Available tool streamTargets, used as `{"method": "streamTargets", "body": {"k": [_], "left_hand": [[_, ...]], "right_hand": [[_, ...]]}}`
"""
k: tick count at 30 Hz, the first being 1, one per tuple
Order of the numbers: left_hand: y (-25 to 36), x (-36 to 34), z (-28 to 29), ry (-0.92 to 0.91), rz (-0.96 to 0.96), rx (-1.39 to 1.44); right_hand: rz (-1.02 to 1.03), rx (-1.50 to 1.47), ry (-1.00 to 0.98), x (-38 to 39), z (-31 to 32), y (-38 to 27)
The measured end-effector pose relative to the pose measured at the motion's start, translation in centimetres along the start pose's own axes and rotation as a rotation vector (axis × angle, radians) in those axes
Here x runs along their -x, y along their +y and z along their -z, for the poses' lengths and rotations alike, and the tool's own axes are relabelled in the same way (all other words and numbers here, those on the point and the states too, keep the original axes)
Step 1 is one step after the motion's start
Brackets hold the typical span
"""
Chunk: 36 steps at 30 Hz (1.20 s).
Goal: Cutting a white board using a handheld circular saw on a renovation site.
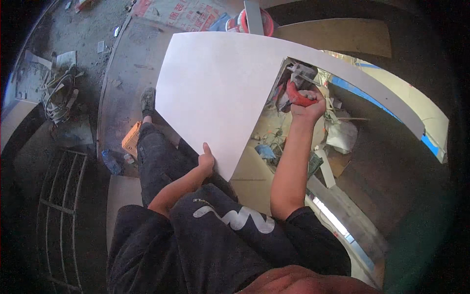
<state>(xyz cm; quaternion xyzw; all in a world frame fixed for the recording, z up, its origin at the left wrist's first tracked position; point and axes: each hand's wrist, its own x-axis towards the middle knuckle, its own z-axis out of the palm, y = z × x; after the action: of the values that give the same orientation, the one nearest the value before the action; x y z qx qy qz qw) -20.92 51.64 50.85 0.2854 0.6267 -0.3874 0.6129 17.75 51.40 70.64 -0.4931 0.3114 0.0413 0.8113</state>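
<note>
A large white board (215, 93) lies tilted before me, with a long narrow strip running off to its right and an L-shaped opening between. My left hand (207, 160) grips the near edge, thumb on the top face; its fingers are hidden beneath. In my right hand (310, 106) is a jigsaw (295, 94) with a red handle and grey body, closed in by my fingers. It sits at the inner corner of the opening, against the board's edge. The blade cannot be made out.
A tangled cable (58, 98) and a metal ladder-like frame (61, 210) lie at left. An orange case (131, 141) is beside my leg. Red-rimmed buckets (264, 23) stand beyond the board, near a brown panel (338, 36). Scraps and a whitish bag (341, 135) litter the right.
</note>
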Motion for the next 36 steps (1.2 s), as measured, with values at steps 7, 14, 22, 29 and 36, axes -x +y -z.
{"method": "streamTargets", "body": {"k": [7, 14, 22, 29, 36], "left_hand": [[2.2, 3.9, 0.9, -0.009, 0.023, 0.036], [-0.4, -0.4, 0.5, -0.009, -0.057, 0.072], [0.0, 0.3, 0.2, 0.056, -0.059, -0.044], [0.0, 0.2, 0.3, 0.032, -0.056, -0.086], [-0.4, -0.5, 0.1, 0.085, -0.048, -0.069]], "right_hand": [[-0.001, -0.029, 0.05, 0.4, -0.5, 0.3], [0.021, -0.034, 0.062, 2.8, -2.3, 0.9], [-0.028, -0.006, -0.115, 0.1, 0.1, -0.1], [-0.011, -0.007, 0.006, -0.1, 0.1, -0.2], [-0.048, 0.017, -0.066, 0.5, -0.8, 0.2]]}}
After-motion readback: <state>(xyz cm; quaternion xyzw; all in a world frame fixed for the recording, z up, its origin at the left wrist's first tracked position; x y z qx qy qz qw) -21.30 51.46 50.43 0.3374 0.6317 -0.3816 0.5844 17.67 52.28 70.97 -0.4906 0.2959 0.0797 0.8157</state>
